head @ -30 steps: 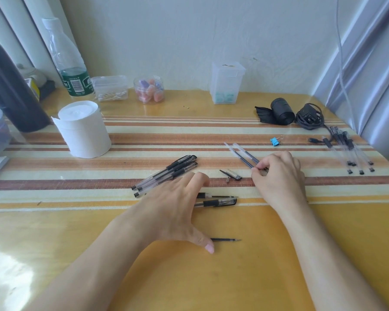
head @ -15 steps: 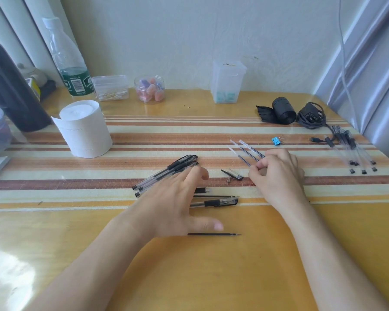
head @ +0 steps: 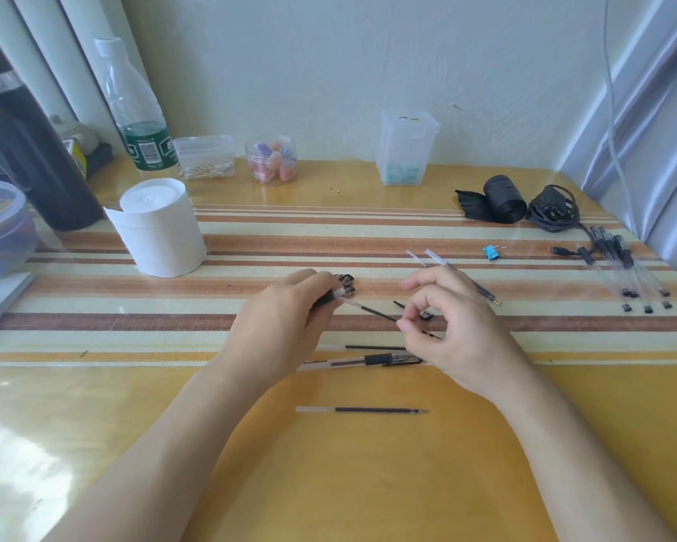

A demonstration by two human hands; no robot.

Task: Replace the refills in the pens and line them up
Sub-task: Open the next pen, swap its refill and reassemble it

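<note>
Pen barrel (head: 337,296) gripped by left hand (head: 278,330); right hand (head: 454,326) pinches refill (head: 376,314); bottle label (head: 149,145) unreadable.

I find open tabletop (head: 368,483) on the near side of the loose refill (head: 362,410). Just beyond it a pen (head: 376,360) lies crosswise, and far beyond-left a paper roll (head: 159,228) (the tallest blocker) stands.

You hold a clear pen barrel (head: 331,297) with a dark refill (head: 372,311) slanting out of its end. A loose refill (head: 362,410) lies flat nearest you, a whole pen (head: 372,360) just beyond, other pens (head: 626,275) side by side far right.
</note>
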